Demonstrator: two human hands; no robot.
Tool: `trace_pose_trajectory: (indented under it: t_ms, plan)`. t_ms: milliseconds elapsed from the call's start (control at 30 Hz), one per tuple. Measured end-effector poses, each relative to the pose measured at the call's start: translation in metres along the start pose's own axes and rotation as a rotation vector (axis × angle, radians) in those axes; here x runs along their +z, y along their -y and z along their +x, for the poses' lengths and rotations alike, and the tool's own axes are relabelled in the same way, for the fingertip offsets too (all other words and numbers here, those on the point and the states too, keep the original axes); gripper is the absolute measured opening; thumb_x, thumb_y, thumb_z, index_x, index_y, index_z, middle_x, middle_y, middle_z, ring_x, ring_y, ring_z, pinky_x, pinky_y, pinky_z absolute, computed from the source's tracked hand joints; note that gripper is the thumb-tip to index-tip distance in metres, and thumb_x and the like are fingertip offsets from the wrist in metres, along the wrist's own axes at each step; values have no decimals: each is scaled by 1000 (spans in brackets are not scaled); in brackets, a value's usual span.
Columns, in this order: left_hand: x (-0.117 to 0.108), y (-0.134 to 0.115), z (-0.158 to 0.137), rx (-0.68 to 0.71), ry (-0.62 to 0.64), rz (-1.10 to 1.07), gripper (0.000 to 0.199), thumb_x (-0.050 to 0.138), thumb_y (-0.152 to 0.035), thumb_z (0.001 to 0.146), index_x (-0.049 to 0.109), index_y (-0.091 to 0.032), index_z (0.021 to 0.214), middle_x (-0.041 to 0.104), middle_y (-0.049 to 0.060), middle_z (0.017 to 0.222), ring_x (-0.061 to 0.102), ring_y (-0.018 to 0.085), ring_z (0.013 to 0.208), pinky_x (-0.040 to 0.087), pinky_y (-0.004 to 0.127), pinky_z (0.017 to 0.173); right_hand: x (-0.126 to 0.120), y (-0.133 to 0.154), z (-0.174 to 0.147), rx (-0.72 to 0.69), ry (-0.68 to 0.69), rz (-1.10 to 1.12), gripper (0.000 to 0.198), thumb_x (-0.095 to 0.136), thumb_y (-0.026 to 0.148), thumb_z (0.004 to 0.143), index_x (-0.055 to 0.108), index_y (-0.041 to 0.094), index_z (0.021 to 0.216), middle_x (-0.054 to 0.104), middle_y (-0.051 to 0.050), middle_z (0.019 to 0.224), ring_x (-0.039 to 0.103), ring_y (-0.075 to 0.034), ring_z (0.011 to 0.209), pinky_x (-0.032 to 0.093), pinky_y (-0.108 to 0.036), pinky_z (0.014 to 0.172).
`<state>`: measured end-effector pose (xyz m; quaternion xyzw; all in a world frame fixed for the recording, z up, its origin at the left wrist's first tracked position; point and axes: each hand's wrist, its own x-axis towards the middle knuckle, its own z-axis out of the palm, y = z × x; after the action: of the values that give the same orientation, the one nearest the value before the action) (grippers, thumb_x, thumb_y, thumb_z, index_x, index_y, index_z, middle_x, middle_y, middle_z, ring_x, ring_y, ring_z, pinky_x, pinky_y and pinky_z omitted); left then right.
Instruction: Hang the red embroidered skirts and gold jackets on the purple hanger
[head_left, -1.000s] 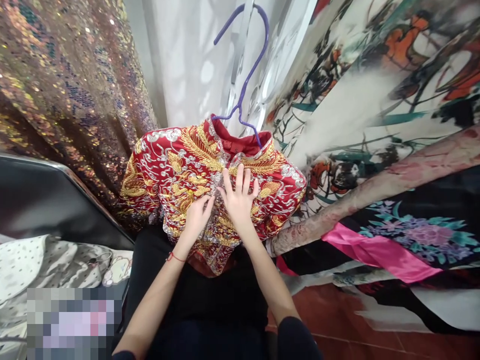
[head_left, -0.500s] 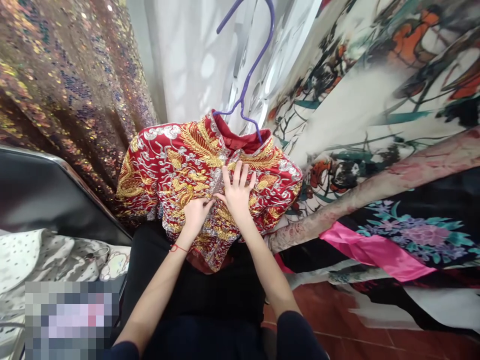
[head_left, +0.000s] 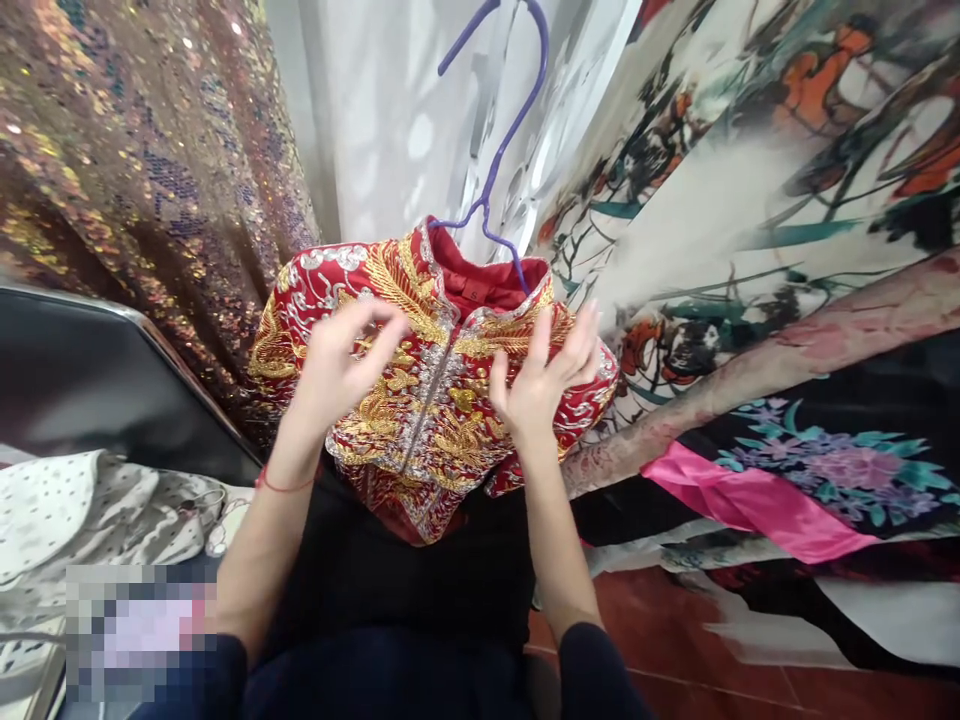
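Note:
A red jacket with gold and silver embroidery hangs on a purple hanger, its lower hem against my lap. Its stand collar is parted at the top, and the front seam runs down the middle. My left hand is lifted over the jacket's left-hand chest, fingers curved and apart, with nothing visible in them. Over the other side of the chest, my right hand has its fingers spread and slightly blurred. It holds nothing. Both hands hide parts of the embroidery and shoulders.
A sequined curtain-like fabric hangs at left above a black chair back. Spotted white cloth lies below it. At right are a painted-pattern fabric and black floral fabric with a pink band. White curtain hangs behind.
Both hands have come off the middle of the jacket's front and moved apart, left hand to the left and upward, right hand to the right. The front seam now shows.

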<state>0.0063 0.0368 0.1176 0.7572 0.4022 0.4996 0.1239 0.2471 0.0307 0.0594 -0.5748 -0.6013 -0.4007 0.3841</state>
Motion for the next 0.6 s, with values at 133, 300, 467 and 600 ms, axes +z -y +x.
trace_pose_trajectory:
  t_ms: [133, 300, 467, 600]
  plan:
    - [-13, 9, 57, 121, -127, 312, 38, 61, -56, 92, 64, -21, 105, 67, 9, 104, 60, 25, 114, 46, 40, 102, 10, -10, 40, -14, 43, 24, 62, 25, 43, 106, 41, 8, 154, 55, -23, 147, 50, -32, 139, 38, -55, 110]
    - [-15, 43, 75, 117, 27, 479, 57, 42, -64, 100, 55, -18, 68, 47, 0, 61, 61, 16, 77, 43, 31, 81, 9, -16, 71, -23, 80, 88, 60, 27, 51, 107, 62, 10, 134, 73, -15, 106, 67, -21, 90, 49, -36, 79]
    - [-22, 42, 59, 90, -95, 576, 67, 35, -69, 100, 33, -19, 55, 25, -4, 54, 28, 9, 57, 31, 25, 65, -4, -19, 73, 27, 101, 67, 60, 23, 39, 110, 73, 16, 88, 62, -2, 63, 51, -11, 55, 32, -27, 57]
    - [-8, 40, 50, 42, -196, 586, 62, 41, -64, 99, 24, -22, 57, 22, -3, 58, 23, 13, 61, 35, 30, 71, 0, -21, 59, 73, 56, 42, 63, 21, 34, 109, 67, 16, 69, 55, -1, 56, 44, -11, 50, 25, -29, 55]
